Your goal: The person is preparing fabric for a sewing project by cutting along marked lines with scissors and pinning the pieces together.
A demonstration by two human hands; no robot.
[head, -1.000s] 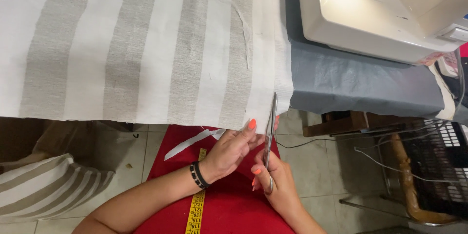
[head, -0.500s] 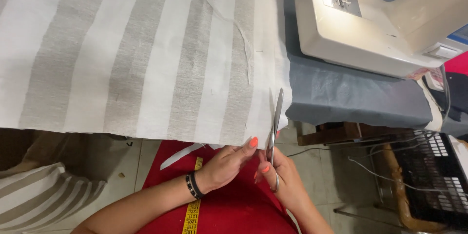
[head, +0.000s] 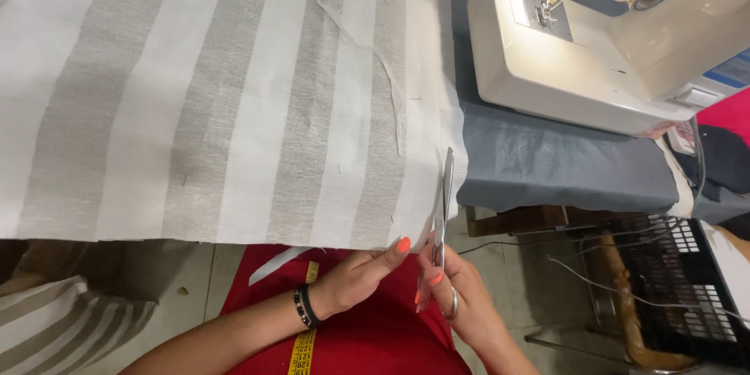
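Your right hand (head: 461, 301) grips the scissors (head: 444, 211), blades nearly closed along the right edge of the striped fabric (head: 234, 101). Your left hand (head: 363, 277) pinches that hem just beside them; keep it taut and cut parallel to the stripe. Beyond, the sewing machine (head: 594, 55) is cut off, its needle hard to make out.

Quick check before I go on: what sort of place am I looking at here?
Likely a sewing workroom, perhaps at home: a white sewing machine on the table, striped fabric spread out, scissors in the right hand, a yellow measuring tape.
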